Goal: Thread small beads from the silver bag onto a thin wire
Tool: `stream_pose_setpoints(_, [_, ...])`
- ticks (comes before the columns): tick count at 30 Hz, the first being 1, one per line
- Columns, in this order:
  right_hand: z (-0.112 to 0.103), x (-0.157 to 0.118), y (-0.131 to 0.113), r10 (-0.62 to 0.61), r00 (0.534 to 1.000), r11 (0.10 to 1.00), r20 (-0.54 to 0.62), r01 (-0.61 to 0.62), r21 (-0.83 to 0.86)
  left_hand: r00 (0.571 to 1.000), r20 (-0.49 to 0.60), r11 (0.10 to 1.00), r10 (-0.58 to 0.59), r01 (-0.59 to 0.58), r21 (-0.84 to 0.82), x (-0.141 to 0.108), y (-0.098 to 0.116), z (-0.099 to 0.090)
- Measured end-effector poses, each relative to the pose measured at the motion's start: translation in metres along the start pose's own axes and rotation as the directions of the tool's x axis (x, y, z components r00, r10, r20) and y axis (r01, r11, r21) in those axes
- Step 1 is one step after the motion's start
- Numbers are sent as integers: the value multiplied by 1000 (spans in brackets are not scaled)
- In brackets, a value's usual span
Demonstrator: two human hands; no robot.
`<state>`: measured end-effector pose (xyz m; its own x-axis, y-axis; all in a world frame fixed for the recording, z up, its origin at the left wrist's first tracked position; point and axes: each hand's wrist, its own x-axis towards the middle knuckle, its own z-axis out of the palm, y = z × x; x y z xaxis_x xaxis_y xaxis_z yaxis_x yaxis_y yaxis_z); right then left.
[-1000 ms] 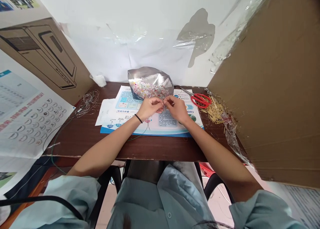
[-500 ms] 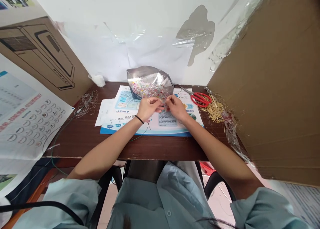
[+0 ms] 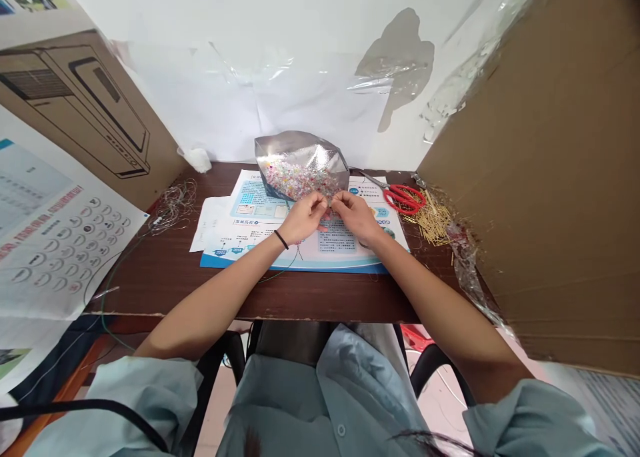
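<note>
Our open, silvery plastic bag (image 3: 327, 156) of tiny multicoloured beads (image 3: 295, 179) rests on a blue-and-white printed paper sheet (image 3: 345, 260). Just before it, our left hand (image 3: 303, 220) and right hand (image 3: 357, 218) have fingertips pinched together; whether they grip anything, we cannot tell. Red-handled metal scissors (image 3: 404, 200) lie to the right.

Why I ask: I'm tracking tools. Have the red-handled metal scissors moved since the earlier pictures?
No, the scissors keep their place relative to the blue and white printed paper.

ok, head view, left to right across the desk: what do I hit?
Tangled thin strands → left hand → right hand → red scissor handles → crumpled clear plastic.
</note>
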<state>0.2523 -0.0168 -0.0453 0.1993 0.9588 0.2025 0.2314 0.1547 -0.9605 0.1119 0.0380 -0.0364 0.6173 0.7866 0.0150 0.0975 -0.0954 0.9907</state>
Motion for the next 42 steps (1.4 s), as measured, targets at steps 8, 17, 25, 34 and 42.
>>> stream_pose_setpoints(8, [-9,2,-8,70,990,995,121,-77,60,997,72,963,-37,55,-263,1,4,-4])
stream_pose_setpoints(17, [-6,4,6,27,995,999,94,-30,29,989,99,910,-106,137,-392,0,7,-8])
stream_pose_setpoints(25, [-3,0,-5,108,985,951,135,-142,273,978,172,884,-120,184,-430,-2,13,-12])
stream_pose_setpoints(34, [-4,-1,-11,154,968,897,197,-221,383,963,183,838,-196,261,-479,-2,15,-10])
stream_pose_setpoints(42, [-3,8,-21,171,977,841,129,-213,498,983,-36,811,-182,129,-571,7,20,-15])
